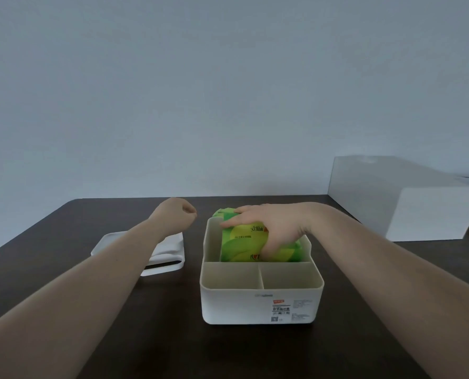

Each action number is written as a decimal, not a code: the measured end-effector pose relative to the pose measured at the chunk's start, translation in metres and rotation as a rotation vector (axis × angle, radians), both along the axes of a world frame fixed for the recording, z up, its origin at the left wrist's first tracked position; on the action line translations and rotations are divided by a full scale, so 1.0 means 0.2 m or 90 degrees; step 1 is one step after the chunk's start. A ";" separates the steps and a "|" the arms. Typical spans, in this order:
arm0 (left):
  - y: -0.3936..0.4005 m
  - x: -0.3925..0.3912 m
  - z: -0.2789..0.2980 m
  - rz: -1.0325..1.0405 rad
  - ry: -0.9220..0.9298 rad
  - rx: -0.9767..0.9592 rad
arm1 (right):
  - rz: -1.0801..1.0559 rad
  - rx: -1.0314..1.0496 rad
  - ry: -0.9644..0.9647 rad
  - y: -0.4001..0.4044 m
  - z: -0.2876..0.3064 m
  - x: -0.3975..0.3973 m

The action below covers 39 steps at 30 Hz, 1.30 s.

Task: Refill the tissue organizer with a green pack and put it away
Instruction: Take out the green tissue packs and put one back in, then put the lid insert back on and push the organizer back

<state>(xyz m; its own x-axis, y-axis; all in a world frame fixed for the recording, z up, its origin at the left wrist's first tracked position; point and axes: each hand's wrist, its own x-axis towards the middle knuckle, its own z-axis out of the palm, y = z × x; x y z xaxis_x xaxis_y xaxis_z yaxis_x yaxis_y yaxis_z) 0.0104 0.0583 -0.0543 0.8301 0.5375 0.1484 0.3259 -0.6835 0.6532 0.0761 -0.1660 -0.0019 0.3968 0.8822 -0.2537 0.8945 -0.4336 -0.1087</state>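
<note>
the right hand (275, 228) is clamped over the green pack (244, 242), fingers spread across its top toward the left and the thumb pressed down on its near face. the pack sits tilted in the big back compartment of the white organizer (260, 305), its far left corner poking up above the rim while its lower part is down inside, against the inner divider. printed writing on the wrapper is too blurred to read.

the two smaller front compartments of the organizer, side by side nearest the person, hold nothing that can be seen. a label with an orange patch is stuck on the front wall, lower right.

the left hand (177, 213) floats to the left of the organizer, curled into a loose fist with nothing in it, apart from the box and the pack. below that forearm, a flat white lid (167, 255) lies on the dark table (146, 337), just left of the organizer.

at the far right of the table stands a large white box (400, 203), well apart from the organizer. a plain pale wall (228, 91) rises behind.
</note>
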 end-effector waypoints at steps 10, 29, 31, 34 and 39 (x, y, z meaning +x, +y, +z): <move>0.18 -0.28 0.02 0.077 0.026 0.051 | -0.136 0.363 0.047 0.10 0.05 -0.14; 0.55 -0.55 -0.28 0.230 0.039 -0.127 | -0.230 -0.029 0.043 0.92 -0.18 -0.37; 0.57 -0.54 -0.29 0.242 0.020 -0.158 | -0.259 -0.030 0.062 0.94 -0.19 -0.35; 0.59 -0.54 -0.30 0.236 -0.013 -0.203 | -0.302 -0.005 0.115 0.95 -0.22 -0.34; 0.57 -0.56 -0.29 0.251 -0.034 -0.228 | -0.355 0.077 0.182 0.95 -0.22 -0.33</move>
<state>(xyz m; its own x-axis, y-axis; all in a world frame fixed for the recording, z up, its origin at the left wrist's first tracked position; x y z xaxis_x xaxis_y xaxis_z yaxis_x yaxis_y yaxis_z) -0.1023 0.1732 -0.1125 0.5509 0.8320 -0.0652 0.4731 -0.2470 0.8457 0.0095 0.0248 -0.0464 0.7363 0.5911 -0.3293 0.4658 -0.7958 -0.3870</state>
